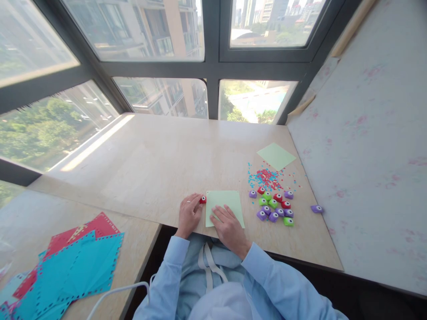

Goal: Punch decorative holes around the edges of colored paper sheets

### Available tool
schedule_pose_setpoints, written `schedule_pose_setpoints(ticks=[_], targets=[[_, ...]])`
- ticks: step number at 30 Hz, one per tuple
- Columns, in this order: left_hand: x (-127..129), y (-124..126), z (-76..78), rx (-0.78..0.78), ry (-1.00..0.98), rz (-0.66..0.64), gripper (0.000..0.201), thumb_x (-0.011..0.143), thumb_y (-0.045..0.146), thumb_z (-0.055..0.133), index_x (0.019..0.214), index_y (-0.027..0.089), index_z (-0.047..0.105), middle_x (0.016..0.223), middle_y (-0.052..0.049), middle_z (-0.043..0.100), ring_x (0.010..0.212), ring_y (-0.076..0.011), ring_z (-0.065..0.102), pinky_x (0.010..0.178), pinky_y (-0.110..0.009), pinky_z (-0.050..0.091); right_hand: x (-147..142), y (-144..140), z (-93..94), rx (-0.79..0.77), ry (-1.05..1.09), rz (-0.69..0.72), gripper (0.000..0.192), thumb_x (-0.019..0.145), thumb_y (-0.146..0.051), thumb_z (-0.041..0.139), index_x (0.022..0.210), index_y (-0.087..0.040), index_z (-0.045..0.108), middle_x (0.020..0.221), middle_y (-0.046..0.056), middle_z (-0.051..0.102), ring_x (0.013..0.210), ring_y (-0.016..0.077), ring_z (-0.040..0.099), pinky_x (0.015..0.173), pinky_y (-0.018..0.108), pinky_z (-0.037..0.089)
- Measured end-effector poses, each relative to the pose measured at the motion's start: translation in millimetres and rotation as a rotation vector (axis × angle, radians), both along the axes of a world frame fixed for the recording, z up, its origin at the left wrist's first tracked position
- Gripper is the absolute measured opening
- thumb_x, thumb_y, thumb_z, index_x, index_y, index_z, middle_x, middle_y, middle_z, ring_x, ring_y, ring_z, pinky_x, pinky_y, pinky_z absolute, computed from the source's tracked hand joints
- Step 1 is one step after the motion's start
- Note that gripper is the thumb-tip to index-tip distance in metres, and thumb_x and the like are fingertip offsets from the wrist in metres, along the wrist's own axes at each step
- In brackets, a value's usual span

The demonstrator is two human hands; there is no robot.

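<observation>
A light green paper sheet (230,200) lies on the table in front of me. My left hand (190,214) is beside its left edge, fingers closed on a small red craft hole punch (203,200) at the sheet's upper left side. Tiny marks show near the sheet's upper corners, too small to make out. Flat on the lower part of the sheet rests my right hand (230,226), its fingers stretched out and pressing the paper down.
Several red, green and purple punches (273,203) cluster at the right; one purple punch (316,209) sits by the wall. Behind them are red and blue paper bits (267,178) and another green sheet (276,155). Punched blue sheets (76,271) and red sheets (103,223) lie left, near a white cable (116,290).
</observation>
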State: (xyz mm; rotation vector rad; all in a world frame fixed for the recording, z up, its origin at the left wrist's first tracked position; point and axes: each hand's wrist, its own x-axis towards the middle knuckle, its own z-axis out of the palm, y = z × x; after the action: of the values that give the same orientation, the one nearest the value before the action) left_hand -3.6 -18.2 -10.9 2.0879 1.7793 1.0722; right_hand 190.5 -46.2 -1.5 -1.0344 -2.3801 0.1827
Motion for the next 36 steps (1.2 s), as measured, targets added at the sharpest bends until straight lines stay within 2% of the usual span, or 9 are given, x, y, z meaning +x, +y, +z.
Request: schedule_pose_setpoints(ticks=[11, 14, 20, 23, 29, 36], targets=[[0, 0, 0.5, 0.008, 0.004, 0.013, 0.027, 0.091, 0.023, 0.055, 0.115, 0.022, 0.067, 0.117, -0.007, 0.069, 0.116, -0.025, 0.06, 0.103, -0.047, 0.045, 2, -2, 9.4, -0.002, -0.082, 0.044, 0.027, 0.086, -0.008, 0.055, 0.108, -0.014, 0.069, 0.126, 0.012, 0.065, 0.127, 0.0259, 0.052, 0.115, 0.048, 0.034], [0, 0, 0.2, 0.0, 0.003, 0.017, 0.027, 0.091, 0.025, 0.055, 0.115, 0.022, 0.067, 0.117, -0.007, 0.069, 0.116, -0.025, 0.059, 0.103, -0.047, 0.045, 2, -3, 12.4, -0.043, -0.084, 0.056, 0.03, 0.086, -0.008, 0.054, 0.112, -0.015, 0.067, 0.128, 0.013, 0.063, 0.129, 0.0247, 0.05, 0.116, 0.048, 0.033], [0, 0, 0.6, -0.013, 0.003, 0.019, 0.027, 0.092, 0.027, 0.055, 0.116, 0.023, 0.067, 0.117, -0.007, 0.069, 0.117, -0.0256, 0.059, 0.103, -0.047, 0.044, 5, -5, 19.8, -0.185, -0.06, 0.117, 0.038, 0.088, -0.033, 0.064, 0.122, -0.017, 0.062, 0.134, 0.014, 0.059, 0.128, 0.0256, 0.051, 0.114, 0.049, 0.035], [0, 0, 0.9, -0.012, 0.0, 0.017, 0.028, 0.092, 0.027, 0.055, 0.116, 0.023, 0.067, 0.117, -0.007, 0.069, 0.117, -0.0253, 0.058, 0.104, -0.047, 0.043, 8, 1, 21.2, -0.193, -0.035, 0.093, 0.043, 0.089, -0.037, 0.064, 0.126, -0.016, 0.06, 0.139, 0.015, 0.055, 0.131, 0.0268, 0.048, 0.114, 0.048, 0.035], [0, 0, -0.2, -0.009, 0.003, 0.014, 0.028, 0.091, 0.027, 0.056, 0.117, 0.024, 0.067, 0.118, -0.006, 0.069, 0.116, -0.0258, 0.059, 0.103, -0.048, 0.044, 13, 27, 13.3, -0.201, -0.087, -0.002, 0.048, 0.09, -0.034, 0.063, 0.131, -0.011, 0.057, 0.141, 0.019, 0.051, 0.134, 0.0311, 0.044, 0.112, 0.051, 0.037], [0, 0, -0.6, -0.01, 0.016, 0.008, 0.028, 0.092, 0.027, 0.055, 0.118, 0.024, 0.067, 0.119, -0.006, 0.069, 0.117, -0.0255, 0.059, 0.104, -0.048, 0.044, 16, 31, -1.1, -0.184, -0.104, 0.038, 0.045, 0.091, -0.035, 0.062, 0.129, -0.012, 0.059, 0.144, 0.017, 0.05, 0.138, 0.0311, 0.041, 0.113, 0.051, 0.035]])
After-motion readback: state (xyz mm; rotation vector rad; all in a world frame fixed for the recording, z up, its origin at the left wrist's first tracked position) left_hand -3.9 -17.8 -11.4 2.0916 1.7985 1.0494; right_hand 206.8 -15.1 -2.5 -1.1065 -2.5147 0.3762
